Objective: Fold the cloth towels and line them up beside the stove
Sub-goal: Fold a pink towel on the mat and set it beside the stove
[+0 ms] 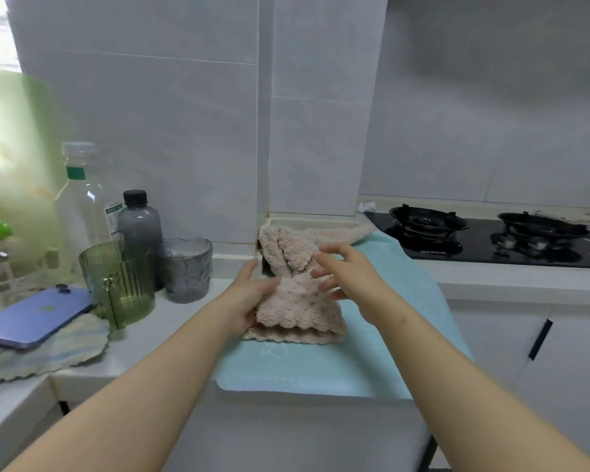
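Observation:
A beige fluffy cloth towel (298,308) lies partly folded on a light blue mat (321,369) on the counter, left of the black gas stove (484,240). Its far half (286,247) is bunched up toward the wall. My left hand (249,298) holds the towel's left edge, thumb on top. My right hand (344,274) hovers over the towel's right side with fingers spread and lightly bent, fingertips near the bunched part. Another pale scalloped cloth (48,352) lies at the left under a phone.
Left on the counter stand a green ribbed glass (120,287), a grey glass (186,267), a dark bottle (138,226) and a clear bottle (79,206). A purple phone (31,318) lies flat. White cabinet doors (525,352) hang below the stove.

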